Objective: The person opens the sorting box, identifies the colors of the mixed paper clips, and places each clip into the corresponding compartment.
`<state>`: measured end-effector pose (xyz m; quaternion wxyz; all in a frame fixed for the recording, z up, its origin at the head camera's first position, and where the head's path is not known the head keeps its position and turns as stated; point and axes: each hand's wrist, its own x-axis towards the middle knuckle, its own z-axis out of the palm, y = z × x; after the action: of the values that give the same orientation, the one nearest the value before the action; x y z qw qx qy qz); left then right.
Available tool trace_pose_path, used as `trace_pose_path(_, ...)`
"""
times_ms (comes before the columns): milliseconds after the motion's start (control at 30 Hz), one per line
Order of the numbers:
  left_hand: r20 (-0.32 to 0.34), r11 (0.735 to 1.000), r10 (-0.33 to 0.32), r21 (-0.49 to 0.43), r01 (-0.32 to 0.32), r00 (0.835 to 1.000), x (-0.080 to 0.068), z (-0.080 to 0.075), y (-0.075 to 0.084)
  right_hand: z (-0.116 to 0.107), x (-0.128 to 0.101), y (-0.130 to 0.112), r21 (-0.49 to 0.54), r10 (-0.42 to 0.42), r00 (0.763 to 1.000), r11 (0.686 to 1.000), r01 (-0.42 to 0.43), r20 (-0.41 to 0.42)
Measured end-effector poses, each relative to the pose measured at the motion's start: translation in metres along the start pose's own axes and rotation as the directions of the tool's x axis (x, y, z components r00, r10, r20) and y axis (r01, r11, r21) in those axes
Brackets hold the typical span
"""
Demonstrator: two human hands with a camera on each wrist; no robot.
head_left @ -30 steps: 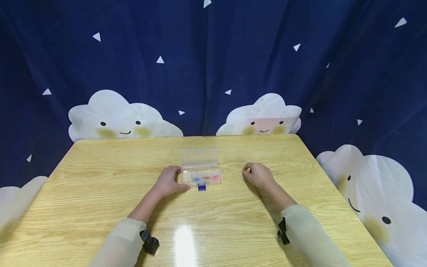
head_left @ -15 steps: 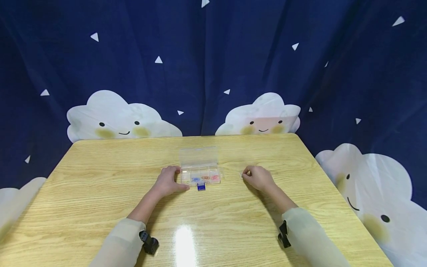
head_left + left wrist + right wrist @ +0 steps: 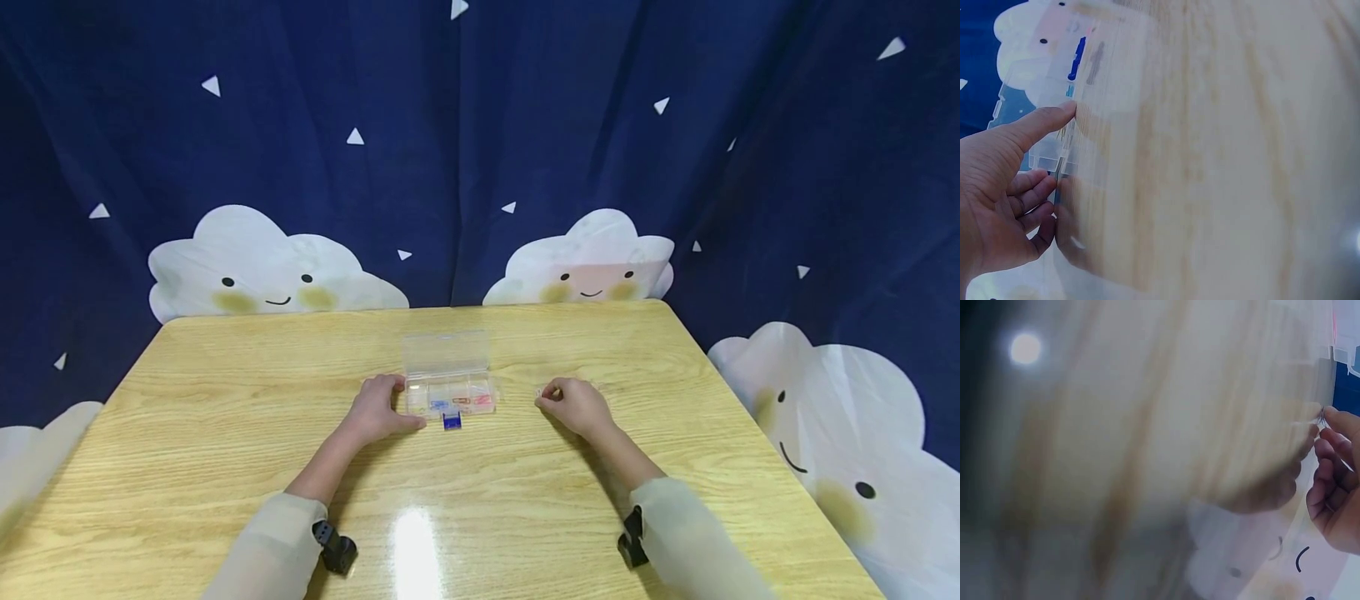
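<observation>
A clear plastic compartment box (image 3: 448, 393) stands on the table with its lid (image 3: 446, 353) raised at the back. Inside it lie blue paper clips (image 3: 439, 405), an orange one (image 3: 461, 401) and pinkish-red ones (image 3: 482, 400). A blue latch (image 3: 452, 421) juts from its front. My left hand (image 3: 377, 408) grips the box's left end, thumb along the front side and fingers by the back corner. To the right of the box, my right hand (image 3: 577, 406) pinches a small pale paper clip (image 3: 538, 392) between thumb and forefinger, low over the table; the fingertips hide most of it.
The wooden table (image 3: 262, 367) reaches back to a dark blue curtain (image 3: 337, 183) printed with clouds and triangles. A bright light reflection (image 3: 416, 550) shows on the table's near part. Each wrist wears a small black camera, the left camera (image 3: 335, 547) showing plainly.
My right hand has shifted slightly left and nearer to me, and less of the pinched paper clip shows now. The left hand and the box keep their places.
</observation>
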<state>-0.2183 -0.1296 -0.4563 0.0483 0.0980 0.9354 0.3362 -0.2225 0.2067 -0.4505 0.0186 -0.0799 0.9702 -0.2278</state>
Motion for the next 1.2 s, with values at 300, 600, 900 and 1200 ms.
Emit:
trace_pose_path(300,-0.007,1.0,0.002,-0.001,-0.002,1.0,-0.001,0.0,0.001,0.003,-0.002,0.0,0.032,0.007,1.0,0.999,-0.006,-0.013)
trace_pose_path(600,-0.005,1.0,0.0,-0.003,0.0,1.0,0.0,0.001,0.001,0.004,0.001,0.001,0.123,0.012,1.0,0.992,-0.01,-0.019)
trace_pose_path(900,-0.007,1.0,-0.001,0.006,0.001,1.0,0.001,0.001,0.001,0.001,0.006,-0.002,0.366,0.066,0.997,0.928,-0.074,0.036)
trace_pose_path(1200,-0.01,1.0,-0.004,0.006,0.004,1.0,0.001,0.002,0.0,0.003,0.016,-0.016,0.457,0.068,0.997,0.886,-0.08,0.042)
